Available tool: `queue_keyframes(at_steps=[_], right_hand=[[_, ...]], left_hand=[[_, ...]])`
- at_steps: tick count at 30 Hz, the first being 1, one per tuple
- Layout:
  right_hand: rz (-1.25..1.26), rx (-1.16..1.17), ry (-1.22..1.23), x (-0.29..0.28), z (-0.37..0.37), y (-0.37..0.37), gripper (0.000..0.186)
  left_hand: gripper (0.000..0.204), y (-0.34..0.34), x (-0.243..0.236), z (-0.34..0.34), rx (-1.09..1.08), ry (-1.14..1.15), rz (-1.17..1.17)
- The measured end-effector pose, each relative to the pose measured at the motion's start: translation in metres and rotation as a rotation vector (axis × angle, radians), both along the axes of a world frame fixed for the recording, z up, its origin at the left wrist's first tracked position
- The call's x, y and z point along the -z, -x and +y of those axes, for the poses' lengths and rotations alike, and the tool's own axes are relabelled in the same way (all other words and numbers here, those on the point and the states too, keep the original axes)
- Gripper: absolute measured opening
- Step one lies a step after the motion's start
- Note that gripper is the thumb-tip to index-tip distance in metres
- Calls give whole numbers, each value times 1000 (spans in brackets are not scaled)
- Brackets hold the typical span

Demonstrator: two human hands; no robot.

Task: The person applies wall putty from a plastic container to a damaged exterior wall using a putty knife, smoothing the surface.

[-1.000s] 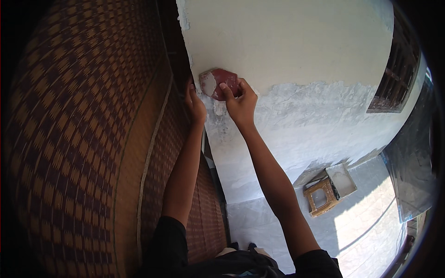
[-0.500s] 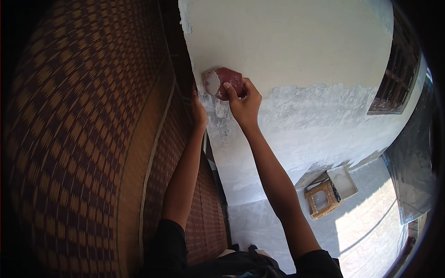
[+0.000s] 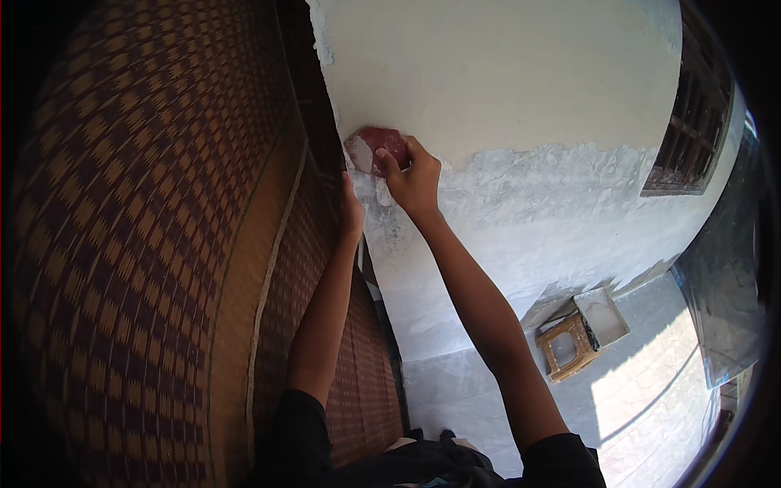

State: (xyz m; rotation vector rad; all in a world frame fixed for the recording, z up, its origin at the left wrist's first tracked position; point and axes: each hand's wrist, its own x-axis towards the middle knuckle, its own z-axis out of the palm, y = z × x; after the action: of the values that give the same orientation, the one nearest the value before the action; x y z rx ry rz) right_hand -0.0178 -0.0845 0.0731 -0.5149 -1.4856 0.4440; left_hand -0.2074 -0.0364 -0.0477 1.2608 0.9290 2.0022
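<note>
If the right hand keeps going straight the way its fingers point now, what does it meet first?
The right hand points up-left along the wall, fingers on the reddish sanding pad. Past the pad comes the wall's corner edge, though depth is unclear.

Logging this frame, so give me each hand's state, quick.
Left hand: resting by the white plastered wall's edge; grip cannot be told.
Right hand: fingers closed on a reddish-brown sanding block pressed to it.

L hand (image 3: 351,213) fingers hidden | window (image 3: 690,122) cut by rim
</note>
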Motion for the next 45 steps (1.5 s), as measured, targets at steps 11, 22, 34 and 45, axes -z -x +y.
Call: queue_keyframes(at_steps=[11, 22, 34, 45], right_hand=[[24, 43, -4, 3, 0, 1, 22], [87, -9, -26, 3, -5, 9, 24], [256, -55, 78, 14, 5, -11, 20], [324, 253, 136, 15, 22, -62, 22]], left_hand=[[62, -49, -21, -14, 6, -175, 151], [66, -41, -21, -25, -20, -215, 199], [73, -48, -24, -38, -117, -235, 299], [76, -51, -26, -41, -127, -227, 336]])
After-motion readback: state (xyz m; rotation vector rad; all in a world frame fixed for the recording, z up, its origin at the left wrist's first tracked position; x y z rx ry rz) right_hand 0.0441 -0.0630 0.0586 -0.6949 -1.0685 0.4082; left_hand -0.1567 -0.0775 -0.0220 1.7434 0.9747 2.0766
